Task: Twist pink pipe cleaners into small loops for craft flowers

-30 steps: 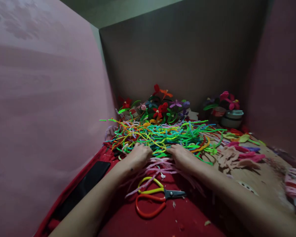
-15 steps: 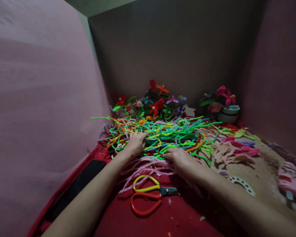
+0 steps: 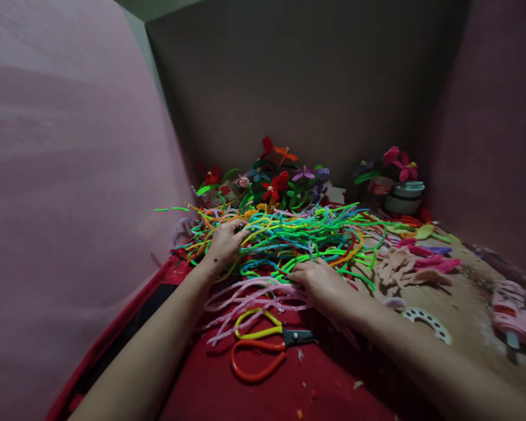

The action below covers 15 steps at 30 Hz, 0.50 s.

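A heap of colourful fuzzy pipe cleaners (image 3: pixel 284 234), mostly green, yellow and blue, lies in front of me. My left hand (image 3: pixel 227 241) is at the heap's left side, thumb and fingers closed on pipe cleaners near a yellow strand. At the front of the heap, my right hand (image 3: pixel 319 282) has its fingers curled down over green and red pipe cleaners; its fingertips are partly hidden. Pink pipe cleaners (image 3: pixel 241 301) spread below and between my hands. Nearer to me, scissors (image 3: pixel 263 345) with one yellow and one red handle lie on the red cloth (image 3: pixel 219 392), blades to the right.
Behind the heap stand pipe-cleaner flowers (image 3: pixel 275 187) and a pale blue jar (image 3: pixel 404 197). At right lie beige pieces (image 3: pixel 397 266), pink petals (image 3: pixel 438 265), a white curved strip with holes (image 3: pixel 427 324) and a pink popsicle-shaped object (image 3: pixel 515 313). A dark flat object (image 3: pixel 127 339) lies beside my left forearm.
My left hand has moved left and slightly up over the heap. My right hand stays almost in place. The view has shifted slightly.
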Motion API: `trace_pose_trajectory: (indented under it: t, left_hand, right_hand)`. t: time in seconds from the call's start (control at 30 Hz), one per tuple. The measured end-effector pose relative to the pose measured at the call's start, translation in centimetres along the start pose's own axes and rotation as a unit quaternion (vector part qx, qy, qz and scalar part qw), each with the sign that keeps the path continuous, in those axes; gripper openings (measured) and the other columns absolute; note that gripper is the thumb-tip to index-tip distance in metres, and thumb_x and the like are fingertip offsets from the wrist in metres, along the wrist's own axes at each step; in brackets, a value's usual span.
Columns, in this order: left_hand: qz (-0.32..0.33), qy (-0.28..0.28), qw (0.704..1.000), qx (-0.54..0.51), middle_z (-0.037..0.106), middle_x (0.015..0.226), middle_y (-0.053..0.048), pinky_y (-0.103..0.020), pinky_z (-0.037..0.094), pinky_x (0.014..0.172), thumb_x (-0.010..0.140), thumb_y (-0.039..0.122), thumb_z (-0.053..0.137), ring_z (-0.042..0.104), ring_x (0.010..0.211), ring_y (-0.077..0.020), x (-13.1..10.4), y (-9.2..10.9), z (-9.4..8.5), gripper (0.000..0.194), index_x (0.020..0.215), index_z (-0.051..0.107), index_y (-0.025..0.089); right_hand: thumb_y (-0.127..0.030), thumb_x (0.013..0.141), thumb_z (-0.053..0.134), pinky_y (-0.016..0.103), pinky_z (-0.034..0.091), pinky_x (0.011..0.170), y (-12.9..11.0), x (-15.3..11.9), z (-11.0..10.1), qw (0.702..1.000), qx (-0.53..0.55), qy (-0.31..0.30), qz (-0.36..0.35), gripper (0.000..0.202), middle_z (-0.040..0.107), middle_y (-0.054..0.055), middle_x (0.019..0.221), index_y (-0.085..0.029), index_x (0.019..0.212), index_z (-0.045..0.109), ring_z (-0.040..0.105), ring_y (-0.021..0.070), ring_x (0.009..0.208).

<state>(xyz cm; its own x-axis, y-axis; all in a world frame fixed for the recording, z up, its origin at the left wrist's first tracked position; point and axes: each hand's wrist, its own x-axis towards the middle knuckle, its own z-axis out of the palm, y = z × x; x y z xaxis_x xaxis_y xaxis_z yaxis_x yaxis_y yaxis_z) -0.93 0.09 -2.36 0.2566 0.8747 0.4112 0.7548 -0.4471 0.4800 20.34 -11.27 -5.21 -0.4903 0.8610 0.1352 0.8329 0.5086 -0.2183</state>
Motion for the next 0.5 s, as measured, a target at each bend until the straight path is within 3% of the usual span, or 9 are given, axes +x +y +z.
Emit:
trace_pose_trajectory:
  t: [0.2, 0.4, 0.5]
  left_hand:
    - [-0.002, 0.035, 0.998, -0.048, 0.064, 0.091, -0.003, -0.025, 0.042, 0.073, 0.074, 0.034, 0.048, 0.055, 0.082, -0.0160, -0.1, 0.1, -0.3, 0.031, 0.095, 0.063, 0.015]
    - [0.019, 0.001, 1.000, -0.009, 0.064, 0.093, -0.003, -0.026, 0.041, 0.078, 0.075, 0.033, 0.051, 0.057, 0.084, -0.0167, -1.0, 1.0, -0.3, 0.032, 0.101, 0.061, 0.017]
    - [0.056, -0.060, 0.996, 0.034, 0.063, 0.091, -0.004, -0.027, 0.041, 0.077, 0.076, 0.031, 0.048, 0.055, 0.084, -0.0169, -1.6, 1.5, -0.5, 0.028, 0.098, 0.060, 0.017]
  right_hand:
    - [-0.017, 0.083, 0.047, 0.028, 0.025, 0.073, -0.3, -0.1, -0.5, 1.000, -0.002, -0.010, 0.004, 0.018, 0.064, 0.005, 0.085, -0.018, 0.080, 0.065, 0.054, 0.0142, 0.083]
    - [-0.022, 0.082, 0.049, 0.029, 0.023, 0.072, 0.1, -0.1, 0.4, 1.000, 0.000, 0.010, 0.002, 0.016, 0.064, 0.003, 0.082, -0.019, 0.076, 0.064, 0.054, 0.0149, 0.081]
    - [-0.023, 0.081, 0.050, 0.029, 0.024, 0.071, 0.1, -0.1, 0.4, 1.000, -0.001, 0.011, 0.005, 0.016, 0.063, 0.003, 0.080, -0.018, 0.072, 0.063, 0.054, 0.0146, 0.079]
